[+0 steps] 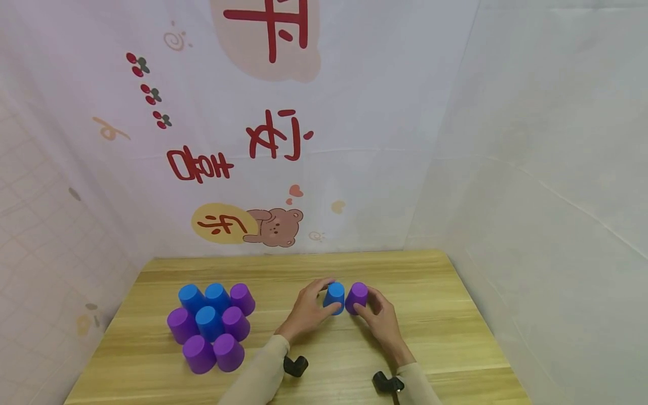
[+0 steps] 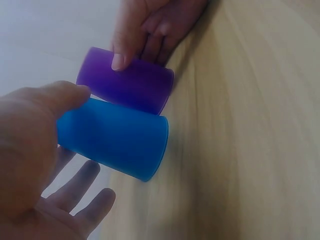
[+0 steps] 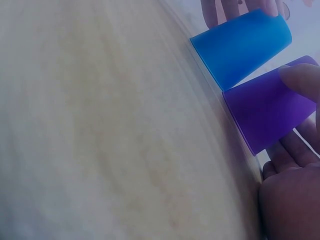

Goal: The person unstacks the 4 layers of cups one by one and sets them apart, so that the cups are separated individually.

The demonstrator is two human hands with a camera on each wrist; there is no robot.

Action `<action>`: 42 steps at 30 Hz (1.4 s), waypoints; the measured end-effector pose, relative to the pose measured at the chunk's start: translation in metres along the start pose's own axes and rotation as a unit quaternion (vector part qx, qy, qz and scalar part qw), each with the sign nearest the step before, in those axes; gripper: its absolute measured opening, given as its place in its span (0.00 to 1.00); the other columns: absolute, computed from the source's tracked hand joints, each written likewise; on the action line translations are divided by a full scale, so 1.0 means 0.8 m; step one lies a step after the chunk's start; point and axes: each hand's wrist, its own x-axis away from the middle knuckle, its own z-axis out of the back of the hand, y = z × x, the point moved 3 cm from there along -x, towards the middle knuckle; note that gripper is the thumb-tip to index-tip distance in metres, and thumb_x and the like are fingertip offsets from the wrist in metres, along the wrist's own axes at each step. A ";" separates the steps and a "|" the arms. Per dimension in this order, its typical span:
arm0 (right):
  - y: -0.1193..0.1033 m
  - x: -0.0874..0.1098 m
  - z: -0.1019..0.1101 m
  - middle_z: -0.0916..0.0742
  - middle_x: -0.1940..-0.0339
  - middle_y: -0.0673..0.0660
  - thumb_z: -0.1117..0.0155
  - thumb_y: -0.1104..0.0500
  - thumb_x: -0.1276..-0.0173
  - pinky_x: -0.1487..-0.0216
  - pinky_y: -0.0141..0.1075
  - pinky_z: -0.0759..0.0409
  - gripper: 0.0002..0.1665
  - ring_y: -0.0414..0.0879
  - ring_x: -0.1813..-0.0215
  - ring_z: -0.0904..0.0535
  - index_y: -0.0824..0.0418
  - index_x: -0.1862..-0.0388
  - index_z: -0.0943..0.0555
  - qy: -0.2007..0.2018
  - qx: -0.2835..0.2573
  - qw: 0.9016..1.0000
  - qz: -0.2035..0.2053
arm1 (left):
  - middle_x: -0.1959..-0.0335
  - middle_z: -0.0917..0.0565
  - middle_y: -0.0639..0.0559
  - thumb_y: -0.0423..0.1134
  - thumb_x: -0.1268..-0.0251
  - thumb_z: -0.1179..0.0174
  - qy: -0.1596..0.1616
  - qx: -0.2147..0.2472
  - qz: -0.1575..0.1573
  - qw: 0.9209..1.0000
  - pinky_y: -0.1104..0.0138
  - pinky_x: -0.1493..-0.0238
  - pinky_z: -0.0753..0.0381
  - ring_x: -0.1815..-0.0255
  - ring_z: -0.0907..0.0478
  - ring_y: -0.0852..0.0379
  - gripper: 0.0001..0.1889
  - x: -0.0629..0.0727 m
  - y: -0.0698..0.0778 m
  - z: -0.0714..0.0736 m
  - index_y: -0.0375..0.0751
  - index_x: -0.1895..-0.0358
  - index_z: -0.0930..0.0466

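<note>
Near the table's back, right of its middle, a blue cup (image 1: 335,297) and a purple cup (image 1: 357,299) stand upside down side by side. My left hand (image 1: 306,306) pinches the blue cup between thumb and fingers from its left. From the other side, my right hand (image 1: 383,322) grips the purple cup, its thumb across the front. In the left wrist view the rims of the blue cup (image 2: 115,137) and purple cup (image 2: 132,85) face the wood. The right wrist view has the rims of the purple cup (image 3: 265,112) and blue cup (image 3: 245,45) almost touching.
On the left of the wooden table (image 1: 425,349), several upside-down cups form a close cluster, among them a blue cup (image 1: 209,322) and a purple cup (image 1: 229,351). A white printed cloth (image 1: 364,169) hangs behind the table, with pale sheets along both sides.
</note>
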 end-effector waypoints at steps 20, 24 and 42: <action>0.003 0.000 -0.003 0.15 0.21 0.62 0.20 0.60 0.25 0.08 0.52 0.32 0.34 0.61 0.13 0.25 0.61 0.22 0.20 0.004 0.003 1.000 -0.001 | 0.30 0.11 0.42 0.38 0.21 0.27 0.010 -0.007 0.015 1.000 0.39 0.23 0.14 0.27 0.14 0.37 0.25 -0.002 -0.007 -0.001 0.39 0.27 0.19; 0.003 0.000 -0.003 0.15 0.21 0.61 0.20 0.60 0.25 0.09 0.41 0.30 0.35 0.59 0.13 0.25 0.61 0.22 0.20 0.005 0.000 1.000 -0.004 | 0.30 0.12 0.43 0.38 0.21 0.28 0.011 -0.008 0.023 1.000 0.39 0.24 0.14 0.26 0.14 0.36 0.24 0.002 -0.004 0.005 0.40 0.28 0.20; 0.005 -0.002 -0.001 0.16 0.19 0.64 0.20 0.61 0.25 0.08 0.47 0.33 0.36 0.62 0.12 0.26 0.63 0.21 0.21 0.002 0.002 1.000 -0.005 | 0.30 0.12 0.46 0.37 0.24 0.26 0.058 0.019 0.036 0.997 0.38 0.27 0.12 0.25 0.15 0.37 0.24 0.029 0.035 0.062 0.45 0.29 0.19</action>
